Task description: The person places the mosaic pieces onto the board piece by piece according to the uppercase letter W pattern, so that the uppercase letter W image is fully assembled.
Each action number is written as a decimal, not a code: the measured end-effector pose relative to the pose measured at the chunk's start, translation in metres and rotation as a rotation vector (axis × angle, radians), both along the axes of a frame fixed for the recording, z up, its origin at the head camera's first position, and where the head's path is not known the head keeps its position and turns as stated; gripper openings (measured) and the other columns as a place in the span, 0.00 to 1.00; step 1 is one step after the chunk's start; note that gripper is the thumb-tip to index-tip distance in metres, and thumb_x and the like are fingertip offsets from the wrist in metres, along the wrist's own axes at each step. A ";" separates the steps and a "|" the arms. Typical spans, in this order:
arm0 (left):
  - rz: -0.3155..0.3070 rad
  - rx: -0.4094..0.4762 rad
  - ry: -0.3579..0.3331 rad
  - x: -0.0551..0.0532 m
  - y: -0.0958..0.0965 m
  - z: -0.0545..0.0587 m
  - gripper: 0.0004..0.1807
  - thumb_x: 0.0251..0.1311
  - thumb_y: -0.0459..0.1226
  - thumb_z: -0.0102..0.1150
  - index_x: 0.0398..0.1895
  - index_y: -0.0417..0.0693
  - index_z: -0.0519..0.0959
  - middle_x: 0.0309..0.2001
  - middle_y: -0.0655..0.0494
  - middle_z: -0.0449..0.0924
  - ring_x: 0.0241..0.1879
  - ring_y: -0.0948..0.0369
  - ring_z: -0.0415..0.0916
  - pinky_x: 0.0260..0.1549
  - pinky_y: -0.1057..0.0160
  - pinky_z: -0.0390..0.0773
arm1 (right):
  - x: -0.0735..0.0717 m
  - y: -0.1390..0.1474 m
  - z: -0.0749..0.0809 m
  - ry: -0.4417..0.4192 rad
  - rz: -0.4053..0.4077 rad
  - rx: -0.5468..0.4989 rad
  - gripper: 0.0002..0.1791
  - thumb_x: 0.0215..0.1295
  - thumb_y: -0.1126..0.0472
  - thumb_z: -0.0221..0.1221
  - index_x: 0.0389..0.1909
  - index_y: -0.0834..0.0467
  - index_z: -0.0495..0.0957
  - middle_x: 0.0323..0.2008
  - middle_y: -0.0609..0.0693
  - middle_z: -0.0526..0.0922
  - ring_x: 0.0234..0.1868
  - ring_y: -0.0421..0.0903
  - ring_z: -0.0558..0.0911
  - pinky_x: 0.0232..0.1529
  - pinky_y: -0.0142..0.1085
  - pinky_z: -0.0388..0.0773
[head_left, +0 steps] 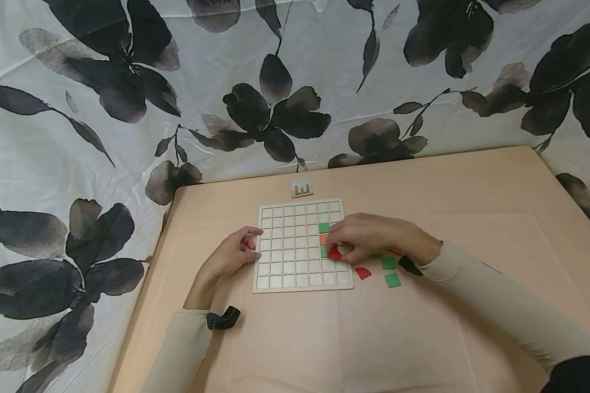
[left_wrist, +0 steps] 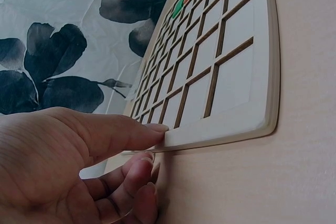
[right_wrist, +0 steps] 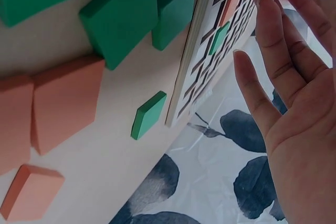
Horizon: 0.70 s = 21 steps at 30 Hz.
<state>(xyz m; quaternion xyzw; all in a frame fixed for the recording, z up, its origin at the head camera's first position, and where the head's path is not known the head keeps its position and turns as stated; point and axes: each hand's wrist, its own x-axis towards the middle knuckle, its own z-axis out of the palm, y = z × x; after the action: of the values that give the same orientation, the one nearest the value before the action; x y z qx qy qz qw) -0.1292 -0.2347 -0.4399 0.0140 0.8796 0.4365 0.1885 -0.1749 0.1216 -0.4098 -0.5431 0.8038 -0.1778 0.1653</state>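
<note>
A white grid board [head_left: 287, 289] with a light rim lies on the table. Green and orange square tiles sit in one column near its right side, including a green tile [head_left: 324, 227] and an orange tile [head_left: 323, 239]. Between thumb and fingertips my right hand [head_left: 369, 234] pinches a red tile [head_left: 335, 255] over that column, beside a lower green tile [right_wrist: 219, 38]. My left hand [head_left: 228, 254] touches the board's left edge with its index finger and thumb; in the left wrist view the thumb [left_wrist: 121, 135] rests at the rim and other fingers curl beneath.
Right of the board lie a loose red rounded tile [head_left: 363, 273] and green tiles [head_left: 392, 280]. The right wrist view also shows loose orange tiles [right_wrist: 68, 103]. A small patterned card [head_left: 302, 188] lies behind the board. Floral cloth [head_left: 187, 109] hangs beyond the table.
</note>
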 end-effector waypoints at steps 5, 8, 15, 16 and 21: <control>-0.002 -0.002 -0.001 0.001 0.000 0.001 0.32 0.58 0.25 0.68 0.67 0.45 0.72 0.39 0.46 0.70 0.34 0.55 0.66 0.27 0.67 0.67 | 0.001 -0.005 -0.001 0.001 0.018 -0.012 0.11 0.63 0.60 0.67 0.46 0.47 0.85 0.38 0.40 0.83 0.31 0.36 0.75 0.34 0.30 0.72; -0.004 0.002 0.000 0.001 0.000 0.002 0.33 0.58 0.25 0.68 0.67 0.44 0.72 0.39 0.46 0.70 0.34 0.55 0.66 0.26 0.67 0.67 | 0.002 -0.008 -0.002 0.011 0.022 -0.008 0.10 0.63 0.60 0.66 0.45 0.46 0.85 0.37 0.40 0.82 0.30 0.36 0.75 0.35 0.31 0.72; -0.009 0.006 0.003 0.001 0.000 0.003 0.33 0.58 0.25 0.68 0.68 0.44 0.72 0.38 0.47 0.70 0.32 0.56 0.66 0.25 0.67 0.67 | 0.003 -0.013 -0.005 0.032 0.059 -0.026 0.08 0.63 0.59 0.66 0.42 0.46 0.85 0.37 0.39 0.82 0.29 0.32 0.71 0.34 0.30 0.70; -0.009 0.005 0.003 0.001 0.001 0.003 0.33 0.58 0.25 0.68 0.68 0.44 0.72 0.38 0.47 0.70 0.32 0.56 0.66 0.25 0.67 0.66 | 0.003 -0.014 -0.005 0.029 0.062 -0.025 0.08 0.63 0.59 0.66 0.42 0.46 0.85 0.38 0.39 0.81 0.28 0.32 0.71 0.34 0.30 0.70; -0.003 -0.005 0.000 0.001 0.001 0.003 0.33 0.58 0.25 0.68 0.68 0.45 0.72 0.38 0.48 0.70 0.33 0.56 0.66 0.25 0.67 0.67 | 0.005 -0.016 -0.004 0.043 0.071 -0.012 0.07 0.63 0.58 0.67 0.42 0.47 0.85 0.38 0.39 0.81 0.30 0.34 0.73 0.35 0.31 0.70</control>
<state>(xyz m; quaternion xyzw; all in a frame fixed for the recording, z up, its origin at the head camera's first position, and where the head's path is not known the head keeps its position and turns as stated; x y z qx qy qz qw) -0.1285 -0.2340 -0.4374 0.0150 0.8807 0.4339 0.1894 -0.1702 0.1059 -0.4139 -0.5758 0.7864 -0.1651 0.1509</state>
